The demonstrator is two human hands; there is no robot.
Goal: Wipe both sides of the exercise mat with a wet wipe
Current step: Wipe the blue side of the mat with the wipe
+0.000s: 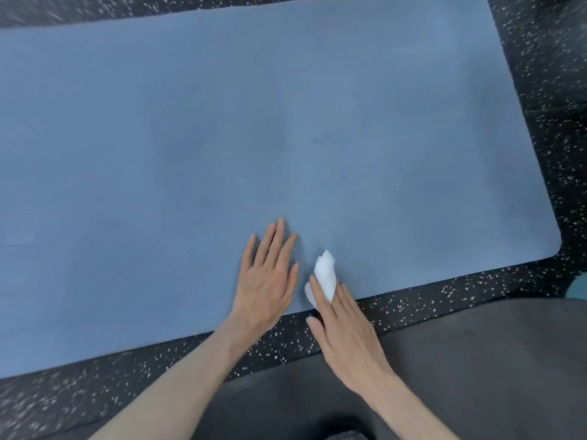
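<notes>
Blue mat (222,138) lies flat on speckled floor (444,290), one face up. Left hand (266,281) flat, fingers straight, pressing mat near its near edge. Right hand (346,331) beside it at same edge, grip narrow: white wipe (325,274) held between its fingers. No wet streaks readable on surface. Judgement: top face in progress, extent unclear; underside still left, needs flip.

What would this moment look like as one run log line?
left hand flat on blue mat | right hand holds wet wipe on mat's near edge | mat unrolled
</notes>
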